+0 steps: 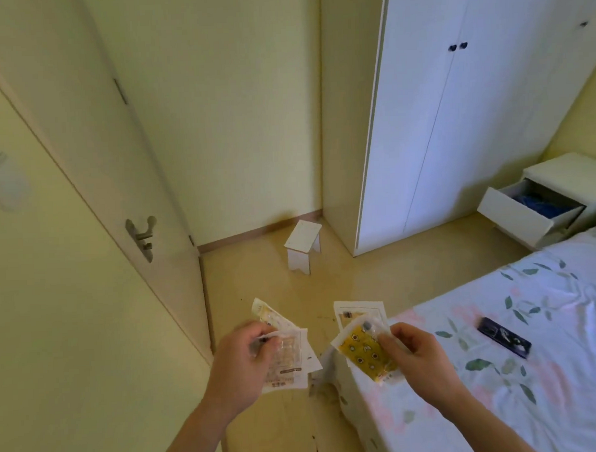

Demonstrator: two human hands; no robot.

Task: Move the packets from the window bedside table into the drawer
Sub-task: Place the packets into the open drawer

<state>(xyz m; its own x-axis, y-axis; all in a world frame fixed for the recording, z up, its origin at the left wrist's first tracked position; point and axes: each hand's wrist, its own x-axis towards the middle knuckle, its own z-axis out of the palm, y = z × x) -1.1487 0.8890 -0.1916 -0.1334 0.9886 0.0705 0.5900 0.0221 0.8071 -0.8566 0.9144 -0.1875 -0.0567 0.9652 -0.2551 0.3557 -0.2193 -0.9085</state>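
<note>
My left hand (242, 359) grips a fan of pale, clear-fronted packets (287, 354) low in the middle of the view. My right hand (417, 352) pinches a yellow patterned packet (367, 353) with a white packet (358, 313) behind it. Far to the right, a white bedside table (568, 172) stands beside the wardrobe with its top drawer (516, 218) pulled out. Something blue lies inside the drawer. Both hands are well short of it, over the floor at the bed's corner.
A bed (516, 336) with a floral sheet fills the lower right, with a dark flat object (505, 335) lying on it. A white wardrobe (455, 119) stands behind. A small white stool (304, 244) sits on the floor near the wall. A door (96, 185) stands at the left.
</note>
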